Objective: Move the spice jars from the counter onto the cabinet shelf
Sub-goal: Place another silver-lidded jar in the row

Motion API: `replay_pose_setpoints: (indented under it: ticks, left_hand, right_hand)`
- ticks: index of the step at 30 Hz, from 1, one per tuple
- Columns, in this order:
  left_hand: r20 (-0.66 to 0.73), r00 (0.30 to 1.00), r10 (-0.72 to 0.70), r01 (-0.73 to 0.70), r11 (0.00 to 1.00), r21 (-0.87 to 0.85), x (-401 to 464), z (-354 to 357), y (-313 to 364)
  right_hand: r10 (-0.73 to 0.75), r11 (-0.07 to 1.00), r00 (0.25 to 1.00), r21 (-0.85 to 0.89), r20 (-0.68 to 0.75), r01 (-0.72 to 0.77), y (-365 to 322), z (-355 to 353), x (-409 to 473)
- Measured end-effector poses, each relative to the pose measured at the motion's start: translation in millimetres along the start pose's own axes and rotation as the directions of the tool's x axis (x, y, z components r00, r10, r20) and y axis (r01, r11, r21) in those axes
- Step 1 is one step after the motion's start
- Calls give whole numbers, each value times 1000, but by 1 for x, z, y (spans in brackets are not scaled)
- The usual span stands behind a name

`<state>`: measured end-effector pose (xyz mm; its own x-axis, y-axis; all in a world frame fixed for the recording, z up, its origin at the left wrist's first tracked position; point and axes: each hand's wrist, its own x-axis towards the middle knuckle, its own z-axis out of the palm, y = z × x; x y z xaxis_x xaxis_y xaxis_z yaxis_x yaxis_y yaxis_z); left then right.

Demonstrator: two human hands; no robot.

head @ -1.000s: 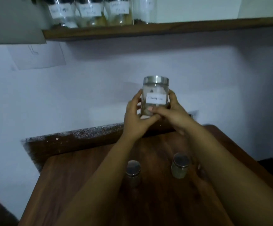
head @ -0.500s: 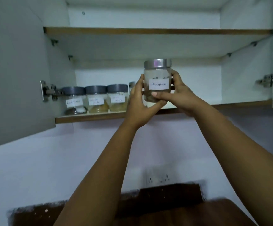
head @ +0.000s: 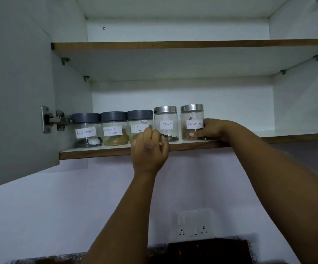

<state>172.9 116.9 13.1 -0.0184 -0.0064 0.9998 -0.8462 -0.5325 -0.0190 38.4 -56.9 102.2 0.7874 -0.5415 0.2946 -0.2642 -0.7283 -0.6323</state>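
Observation:
The steel-lidded cinnamon jar [head: 192, 121] stands upright on the lower cabinet shelf [head: 116, 150], at the right end of a row. My right hand [head: 212, 129] grips its right side, thumb across the base. To its left stand the cloves jar [head: 166, 122], then the grey-lidded garam masala jar [head: 139, 121], coriander powder jar [head: 114, 128] and black pepper jar [head: 86, 130]. My left hand [head: 149, 149] hangs in front of the shelf edge below the cloves jar, fingers loosely curled, holding nothing.
The open cabinet door [head: 15, 88] with its hinge [head: 53, 120] stands at the left. An upper shelf [head: 192, 44] runs above the jars. A wall socket [head: 193, 226] sits below, above the dark counter edge [head: 207, 248].
Both hands lifted the cinnamon jar from above the counter up to the cabinet; it now stands on the shelf beside the cloves jar. My left hand has let go of it.

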Motion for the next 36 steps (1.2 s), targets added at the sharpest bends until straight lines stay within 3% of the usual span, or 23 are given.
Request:
replay_pose_setpoints:
  ticks: [5, 14, 21, 36]
  left_hand:
    - [-8, 1000, 11, -11, 1000, 18, -1, 5, -1]
    - [-4, 1000, -7, 7, 1000, 18, -4, 7, -1]
    - [-15, 999, -31, 31, 1000, 0, -7, 5, 2]
    - [-10, 1000, -27, 28, 1000, 13, -7, 6, 2]
  right_hand:
    - [-48, 996, 999, 73, -15, 49, 2, 5, -4]
    - [-34, 990, 999, -139, -17, 31, -10, 13, -11]
    - [-6, 985, 1000, -173, -4, 6, -12, 13, -14]
    - [-19, 995, 1000, -98, -15, 18, -9, 9, -18]
